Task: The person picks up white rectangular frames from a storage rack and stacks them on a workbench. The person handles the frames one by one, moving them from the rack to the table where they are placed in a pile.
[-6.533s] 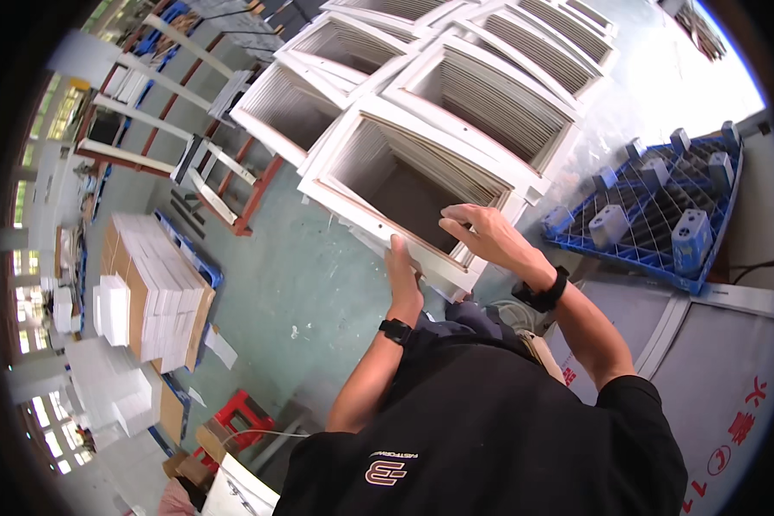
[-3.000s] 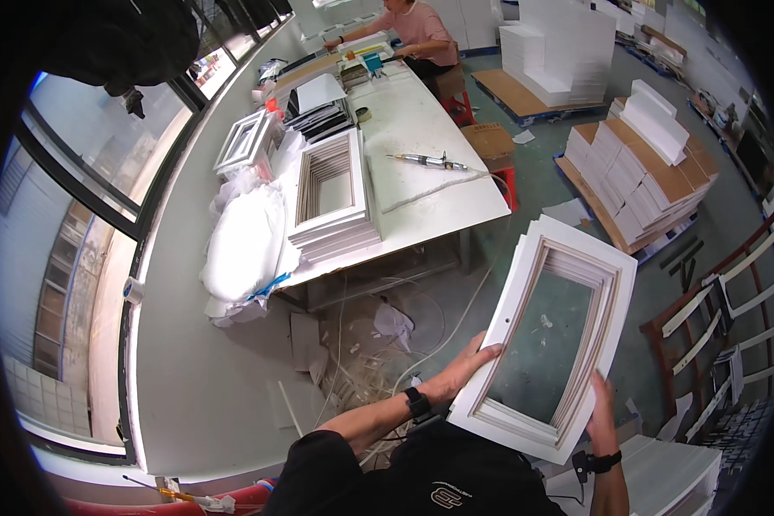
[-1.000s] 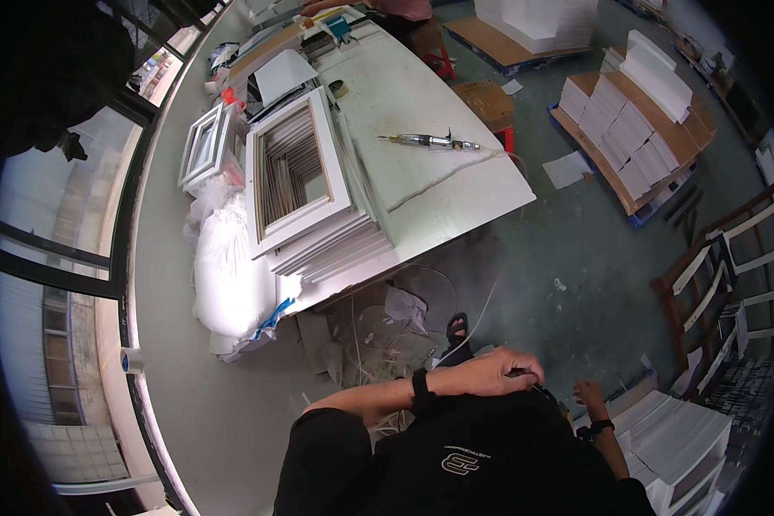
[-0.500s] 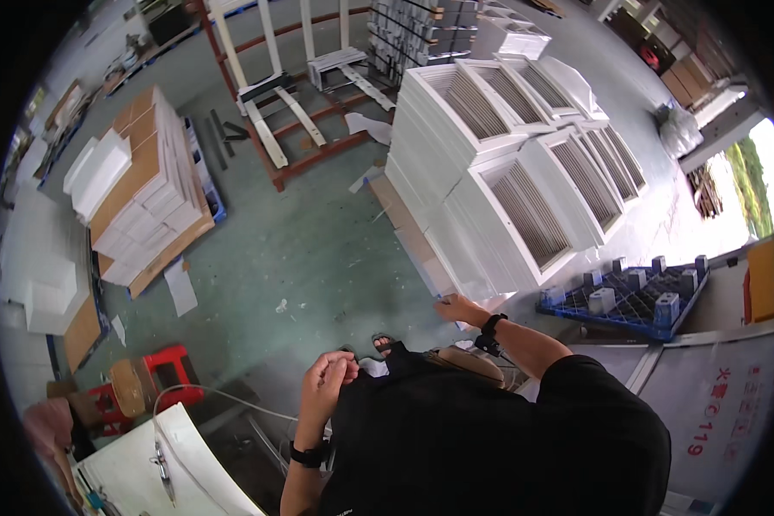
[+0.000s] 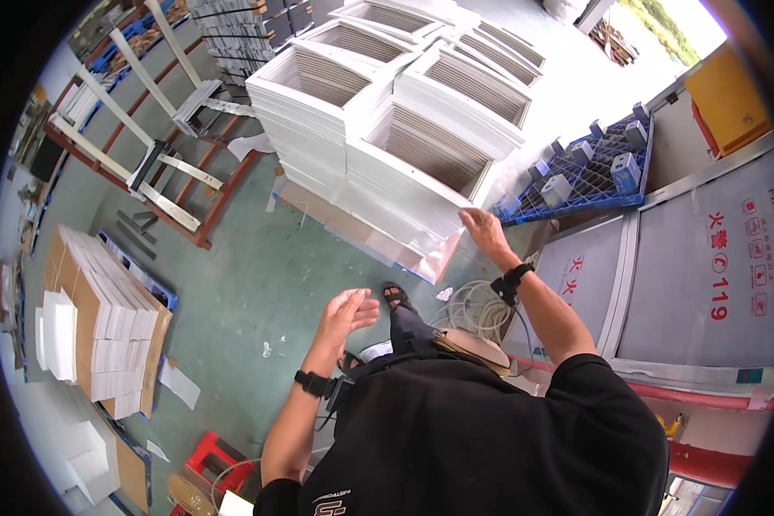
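My left hand (image 5: 346, 315) is held out in front of my body above the green floor. Its fingers are stretched out to the right, and nothing is in it. My right hand (image 5: 488, 236) reaches forward, loosely open with slightly bent fingers, and appears empty. In the picture it meets the near right corner of the stacked white rectangular frames (image 5: 305, 138); whether it touches them I cannot tell. These frames stand in several tall piles side by side, with dark hollow openings on top. A cardboard sheet (image 5: 353, 230) lies under them.
A blue plastic pallet (image 5: 568, 185) with grey feet up lies at the right, beside a glass-fronted cabinet (image 5: 697, 258). A coiled pale hose (image 5: 473, 310) lies near my feet. At left are stacked white panels (image 5: 125, 335), a red stool (image 5: 218, 464) and a rust-red rack (image 5: 202, 230).
My view has swung right and the white frames are closer. My right hand has risen forward to their near corner. My left hand has gone from curled to stretched fingers.
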The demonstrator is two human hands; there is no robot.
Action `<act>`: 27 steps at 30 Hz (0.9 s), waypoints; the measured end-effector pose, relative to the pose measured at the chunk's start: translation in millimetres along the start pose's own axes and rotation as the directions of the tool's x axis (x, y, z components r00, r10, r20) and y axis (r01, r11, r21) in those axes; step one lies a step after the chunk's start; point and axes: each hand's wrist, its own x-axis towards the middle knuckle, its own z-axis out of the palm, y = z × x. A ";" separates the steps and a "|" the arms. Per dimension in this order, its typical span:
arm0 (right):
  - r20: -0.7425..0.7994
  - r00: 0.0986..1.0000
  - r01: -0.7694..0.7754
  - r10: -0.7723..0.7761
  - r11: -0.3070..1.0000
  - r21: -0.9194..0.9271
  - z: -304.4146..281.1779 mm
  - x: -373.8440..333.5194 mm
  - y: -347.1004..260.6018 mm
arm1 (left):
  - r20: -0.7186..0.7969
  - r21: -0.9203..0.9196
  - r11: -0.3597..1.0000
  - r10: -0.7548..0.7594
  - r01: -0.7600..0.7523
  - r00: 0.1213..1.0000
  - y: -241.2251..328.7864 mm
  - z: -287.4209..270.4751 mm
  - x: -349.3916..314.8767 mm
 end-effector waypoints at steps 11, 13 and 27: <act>0.571 0.798 0.003 0.191 0.947 -0.320 24.5 167.7 24.6 | -0.154 -0.330 0.939 -0.158 0.100 0.975 -32.5 107.8 266.3; 0.588 0.765 -0.089 0.263 0.947 -0.307 27.8 176.5 32.1 | -0.158 -0.328 0.939 -0.160 0.101 0.974 -34.3 125.3 288.3; 0.683 0.673 -0.317 0.284 0.945 -0.081 34.8 179.0 35.7 | -0.093 -0.414 0.909 0.016 -0.053 0.996 -60.2 155.6 368.4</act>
